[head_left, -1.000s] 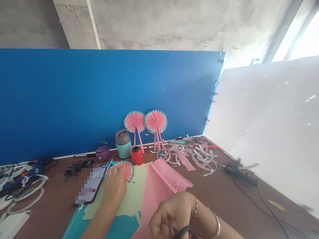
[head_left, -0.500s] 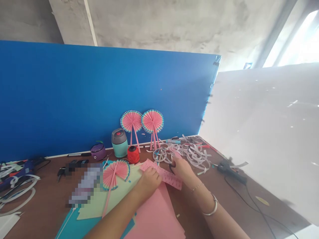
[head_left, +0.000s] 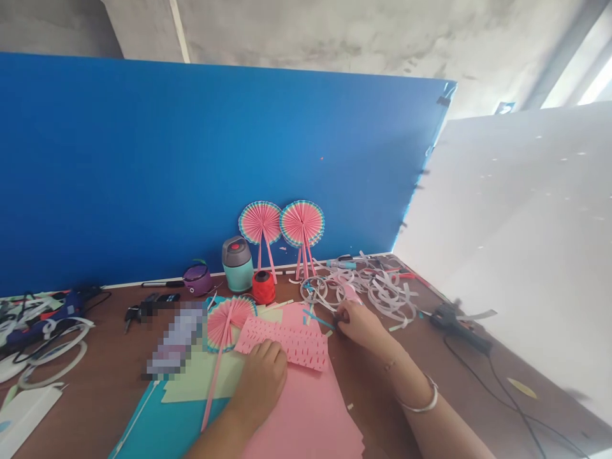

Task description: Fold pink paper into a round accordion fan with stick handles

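Observation:
My left hand (head_left: 262, 376) is closed over the lower edge of a pink paper strip with small red marks (head_left: 291, 341). That strip lies slantwise over a stack of plain pink sheets (head_left: 301, 414). To its right, my right hand (head_left: 358, 324) rests low on the desk with fingers closed around something dark, mostly hidden by them. A thin blue paper strip (head_left: 318, 319) lies just left of those fingertips. Left of the marked paper is a round pleated pink fan (head_left: 224, 325) with blue edging and a long pink stick, lying on pale green sheets (head_left: 191, 382).
Two finished-looking pink fans (head_left: 302, 223) lean on the blue partition (head_left: 143, 172). Before them stand a teal jar (head_left: 238, 271), a red spool (head_left: 263, 287) and a purple cup (head_left: 197, 280). Curled white strips (head_left: 387, 293) are heaped at the back right, beside a power strip (head_left: 459, 328).
My left hand has come toward me and left, drawing the marked pink paper with it. My right hand has moved off the paper onto the desk. The blue strip now shows. The view has shifted slightly.

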Motion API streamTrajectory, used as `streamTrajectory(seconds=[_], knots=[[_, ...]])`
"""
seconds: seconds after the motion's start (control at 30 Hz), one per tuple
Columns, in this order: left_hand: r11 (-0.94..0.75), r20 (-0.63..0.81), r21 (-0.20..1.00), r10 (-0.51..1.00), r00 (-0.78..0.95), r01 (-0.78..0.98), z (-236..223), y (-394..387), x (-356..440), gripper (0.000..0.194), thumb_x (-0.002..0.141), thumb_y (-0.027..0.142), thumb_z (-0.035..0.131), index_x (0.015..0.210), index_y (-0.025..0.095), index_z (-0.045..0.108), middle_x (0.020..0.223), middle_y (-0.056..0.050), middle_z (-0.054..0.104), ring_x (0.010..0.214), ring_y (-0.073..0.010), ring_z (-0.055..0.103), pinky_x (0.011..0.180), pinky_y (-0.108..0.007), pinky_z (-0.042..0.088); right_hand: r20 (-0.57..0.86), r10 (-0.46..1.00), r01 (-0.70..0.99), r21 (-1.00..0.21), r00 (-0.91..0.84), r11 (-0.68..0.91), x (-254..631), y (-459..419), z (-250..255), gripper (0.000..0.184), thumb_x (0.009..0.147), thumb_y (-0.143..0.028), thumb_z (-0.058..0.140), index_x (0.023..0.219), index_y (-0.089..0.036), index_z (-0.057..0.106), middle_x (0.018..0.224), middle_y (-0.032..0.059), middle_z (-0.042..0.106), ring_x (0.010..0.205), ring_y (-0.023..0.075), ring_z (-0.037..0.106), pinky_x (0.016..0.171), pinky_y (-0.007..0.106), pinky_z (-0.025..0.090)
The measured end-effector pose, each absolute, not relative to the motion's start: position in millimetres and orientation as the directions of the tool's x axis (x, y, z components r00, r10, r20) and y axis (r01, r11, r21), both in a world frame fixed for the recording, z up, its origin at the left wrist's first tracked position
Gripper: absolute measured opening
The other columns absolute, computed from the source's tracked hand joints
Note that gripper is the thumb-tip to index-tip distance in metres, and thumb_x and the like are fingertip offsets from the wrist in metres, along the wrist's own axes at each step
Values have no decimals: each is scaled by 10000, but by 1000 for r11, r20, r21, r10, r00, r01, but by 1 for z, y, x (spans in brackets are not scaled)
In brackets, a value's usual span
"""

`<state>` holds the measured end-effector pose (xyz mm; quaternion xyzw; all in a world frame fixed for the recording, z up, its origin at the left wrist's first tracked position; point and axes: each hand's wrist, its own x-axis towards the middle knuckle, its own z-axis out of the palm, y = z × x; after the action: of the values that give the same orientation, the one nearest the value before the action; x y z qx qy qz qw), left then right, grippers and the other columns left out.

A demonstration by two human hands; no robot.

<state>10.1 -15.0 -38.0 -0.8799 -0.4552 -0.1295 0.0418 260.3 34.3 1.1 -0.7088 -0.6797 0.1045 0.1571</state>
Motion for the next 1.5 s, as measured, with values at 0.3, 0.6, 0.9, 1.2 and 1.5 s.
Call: streamTrajectory(seconds=[0.3,0.6,0.9,1.2,1.5], knots=[[-496,199,273,867,456,824,-34,-15,5,190,845,118,428,787,179,599,836,-39,603,826,-188,530,717,-309,402,178,807,711,-393,-563,583,190,-2,-10,78,735,-112,569,770,-167,612,783,37,608,796,179,533,750,283,392],[-469,74,468,865,496,749,-10,-5,-30,162,820,155,476,772,196,625,841,-21,615,852,-161,551,726,-275,393,138,802,667,-485,-581,566,202,8,-24,151,704,-44,512,655,-171,578,724,8,549,718,136,495,651,228,361],[-340,98,555,933,346,760,-20,-6,-30,238,858,249,432,671,185,565,779,-24,581,788,-164,544,709,-284,388,153,847,615,-625,-508,482,204,9,-23,202,781,-81,465,608,-163,529,758,33,529,774,158,494,719,269,399],[-315,132,417,949,286,852,-24,-1,-31,235,842,289,458,637,185,507,779,-27,540,821,-193,524,741,-326,372,65,923,674,-665,-378,323,197,7,-20,163,689,-44,497,580,-165,494,788,39,516,809,169,490,746,281,403],[-367,169,260,928,332,893,-22,-1,-28,205,831,221,460,650,183,547,817,-28,560,883,-205,506,767,-353,342,-3,942,732,-630,-335,258,194,9,-24,148,666,-54,503,566,-161,484,797,40,507,826,172,489,739,261,391]])
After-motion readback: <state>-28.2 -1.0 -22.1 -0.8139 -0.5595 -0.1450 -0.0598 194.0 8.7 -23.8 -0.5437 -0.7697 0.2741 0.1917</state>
